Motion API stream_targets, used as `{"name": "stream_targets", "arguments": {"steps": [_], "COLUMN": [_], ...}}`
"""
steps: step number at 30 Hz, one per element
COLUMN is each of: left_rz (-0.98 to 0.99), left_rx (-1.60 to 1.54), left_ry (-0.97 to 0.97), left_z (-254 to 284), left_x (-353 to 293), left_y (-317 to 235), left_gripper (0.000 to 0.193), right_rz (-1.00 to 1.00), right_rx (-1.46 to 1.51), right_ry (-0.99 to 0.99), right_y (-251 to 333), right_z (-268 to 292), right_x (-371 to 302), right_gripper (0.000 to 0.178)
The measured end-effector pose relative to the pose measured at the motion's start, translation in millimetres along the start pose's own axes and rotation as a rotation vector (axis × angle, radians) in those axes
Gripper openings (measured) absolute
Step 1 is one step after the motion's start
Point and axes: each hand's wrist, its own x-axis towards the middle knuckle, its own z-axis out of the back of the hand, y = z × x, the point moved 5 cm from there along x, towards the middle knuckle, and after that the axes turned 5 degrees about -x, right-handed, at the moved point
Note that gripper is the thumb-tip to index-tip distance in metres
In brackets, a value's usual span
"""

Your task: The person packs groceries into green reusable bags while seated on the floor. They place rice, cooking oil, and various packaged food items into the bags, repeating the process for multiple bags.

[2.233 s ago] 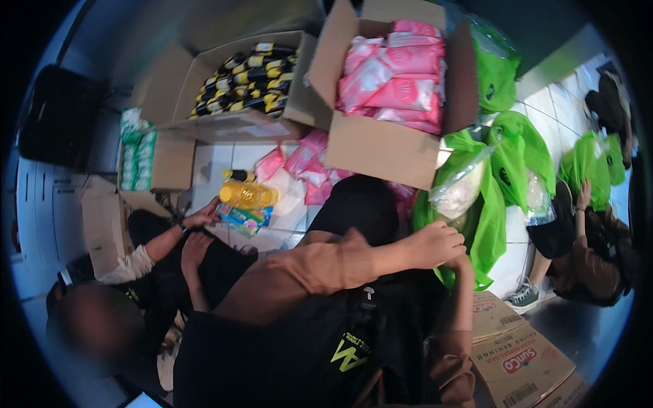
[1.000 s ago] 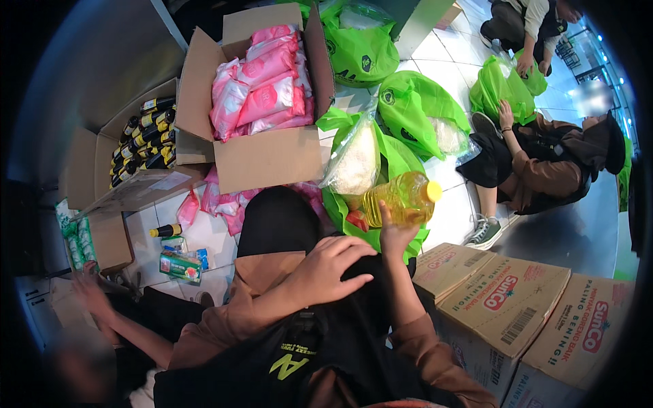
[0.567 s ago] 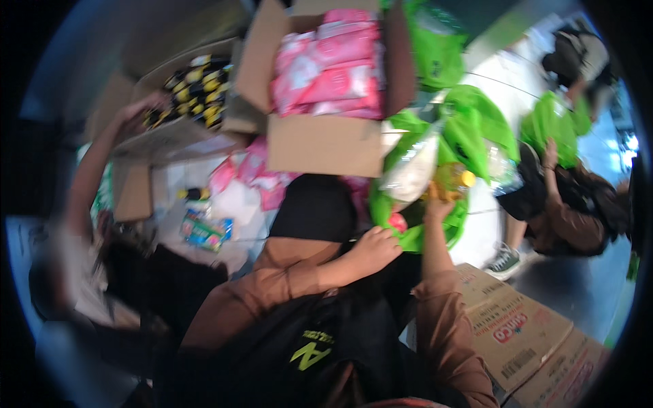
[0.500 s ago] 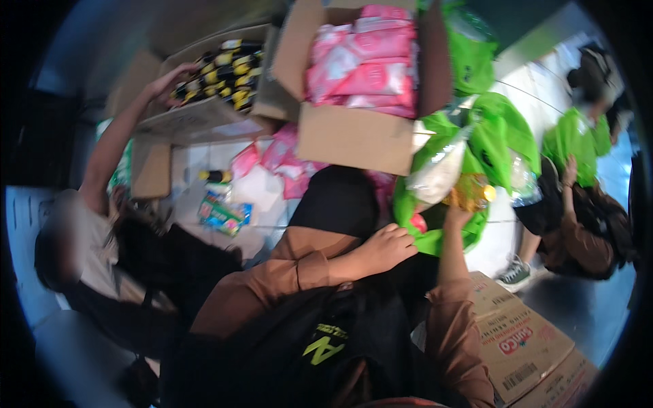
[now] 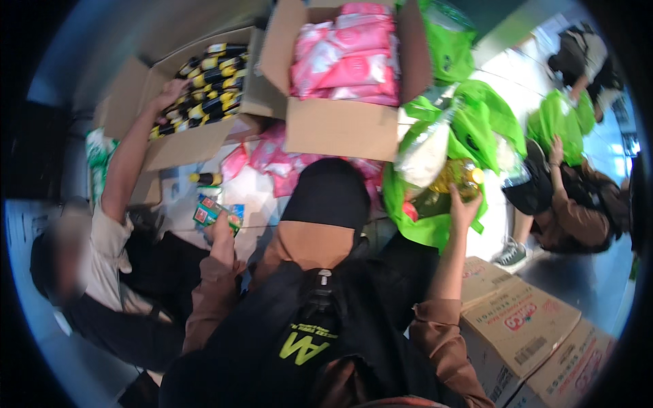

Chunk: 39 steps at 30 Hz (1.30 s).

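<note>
My left hand is at a green packet with red panels, on the left part of the white-tiled floor, fingers closed on its near edge. A second, blue packet lies beside it. On the right, my right hand grips a clear bottle of yellow cooking oil with a yellow cap, at the mouth of a green bag. Also at that bag are a clear bag of white grains and a small red item, mostly hidden.
Open cartons hold pink packs and dark, yellow-capped bottles. A co-worker's hand reaches into the bottle carton. One small bottle and several pink packs lie on the floor. Closed cartons stand lower right; another person holds a green bag.
My left hand has moved from beside the green bag leftward to the green packet. My right hand has stayed at the oil bottle. The co-worker's hand has shifted within the bottle carton.
</note>
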Motion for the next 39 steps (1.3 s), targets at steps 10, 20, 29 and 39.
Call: {"name": "stream_targets", "arguments": {"steps": [10,20,29,39], "left_rz": [-0.531,-1.617,-1.713,-1.345], "left_rx": [-0.129,0.936,0.63,0.254], "left_ry": [1.558,1.582,1.635,1.369], "left_z": [-166.6,-226.3,-210.3,-170.3], "left_x": [-385.0,-460.2,-493.9,-370.1], "left_y": [-68.0,48.6,55.9,-63.3], "left_gripper": [0.06,0.06,0.006,0.018], "right_rz": [0.625,0.25,-0.008,-0.059], "right_rx": [0.718,-0.15,-0.734,-0.702], "right_ry": [0.22,0.163,0.258,-0.107], "right_y": [122.9,93.0,13.5,-23.3], "right_z": [37.3,75.0,0.9,-8.4], "right_x": [-170.1,-85.2,-34.0,-16.1], "right_gripper": [0.089,0.059,0.04,0.058]}}
